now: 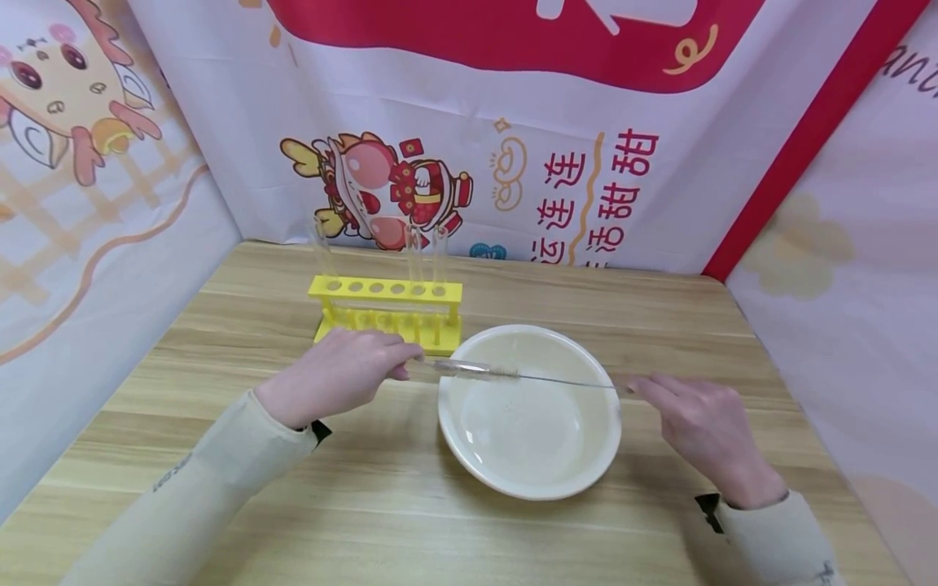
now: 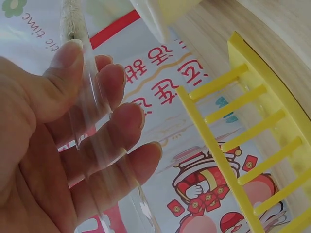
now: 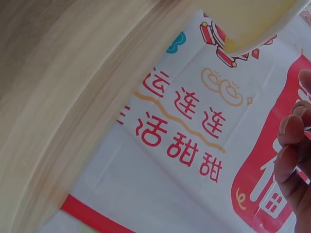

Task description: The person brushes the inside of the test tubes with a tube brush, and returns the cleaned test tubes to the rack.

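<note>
In the head view my left hand (image 1: 340, 376) holds a clear glass test tube (image 1: 458, 368) level above the left part of a white basin (image 1: 531, 435). A test tube brush (image 1: 507, 373) is partly inside the tube, and its thin wire runs right across the basin. My right hand (image 1: 699, 419) pinches the wire's far end, just beyond the rim. The left wrist view shows the thumb and curled fingers around the tube (image 2: 102, 150), with pale bristles (image 2: 72, 19) inside it. Only some right-hand fingers (image 3: 291, 128) appear in the right wrist view; the wire is hard to see there.
A yellow rack (image 1: 384, 289) stands behind the left hand, with three clear test tubes (image 1: 440, 260) upright in its holes. The basin sits on a wood-grain table (image 1: 352, 513). Printed cloth walls (image 1: 469, 98) border the table at the back and sides.
</note>
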A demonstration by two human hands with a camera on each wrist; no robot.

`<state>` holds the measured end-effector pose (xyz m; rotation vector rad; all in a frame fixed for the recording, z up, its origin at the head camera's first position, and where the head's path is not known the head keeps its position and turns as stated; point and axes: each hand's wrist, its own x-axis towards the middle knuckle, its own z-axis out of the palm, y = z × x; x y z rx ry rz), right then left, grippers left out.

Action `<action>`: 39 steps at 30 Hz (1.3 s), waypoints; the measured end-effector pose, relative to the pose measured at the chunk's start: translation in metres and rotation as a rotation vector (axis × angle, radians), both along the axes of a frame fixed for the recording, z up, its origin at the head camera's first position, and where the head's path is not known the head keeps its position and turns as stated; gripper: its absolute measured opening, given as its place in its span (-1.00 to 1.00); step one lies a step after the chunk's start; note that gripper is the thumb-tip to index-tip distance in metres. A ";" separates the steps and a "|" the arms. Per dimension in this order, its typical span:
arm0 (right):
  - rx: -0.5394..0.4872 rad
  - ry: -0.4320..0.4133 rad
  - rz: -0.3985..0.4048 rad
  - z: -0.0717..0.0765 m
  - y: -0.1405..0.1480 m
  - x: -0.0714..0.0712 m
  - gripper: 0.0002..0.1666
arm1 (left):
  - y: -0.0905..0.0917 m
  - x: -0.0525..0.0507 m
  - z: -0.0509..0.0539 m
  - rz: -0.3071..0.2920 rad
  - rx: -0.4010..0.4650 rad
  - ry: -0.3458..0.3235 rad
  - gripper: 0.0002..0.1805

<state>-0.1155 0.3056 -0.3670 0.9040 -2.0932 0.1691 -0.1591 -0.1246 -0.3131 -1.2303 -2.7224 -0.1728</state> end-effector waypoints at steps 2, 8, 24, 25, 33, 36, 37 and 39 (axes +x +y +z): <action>0.000 -0.003 0.002 -0.002 0.003 0.000 -0.44 | -0.001 -0.001 -0.002 0.002 -0.004 0.002 -0.64; 0.001 0.008 -0.006 -0.009 0.013 0.002 -0.47 | -0.002 -0.003 -0.005 0.012 -0.011 -0.010 -0.62; 0.004 0.053 -0.039 -0.015 0.046 0.008 -0.47 | -0.017 -0.011 -0.010 0.044 -0.054 0.014 -0.63; 0.004 0.053 -0.049 -0.016 0.051 0.009 -0.46 | -0.020 -0.012 -0.010 0.057 -0.061 0.023 -0.62; -0.013 0.019 -0.135 -0.018 0.079 0.019 -0.44 | -0.038 -0.014 -0.009 0.063 -0.042 0.116 -0.58; -0.005 0.016 -0.135 -0.016 0.079 0.022 -0.43 | -0.038 -0.011 -0.006 0.037 -0.027 0.151 -0.58; -0.001 0.012 -0.133 -0.015 0.078 0.022 -0.42 | -0.037 -0.010 -0.005 0.025 -0.022 0.167 -0.58; 0.008 0.012 -0.133 -0.013 0.076 0.024 -0.42 | -0.035 -0.008 -0.004 -0.006 -0.009 0.208 -0.58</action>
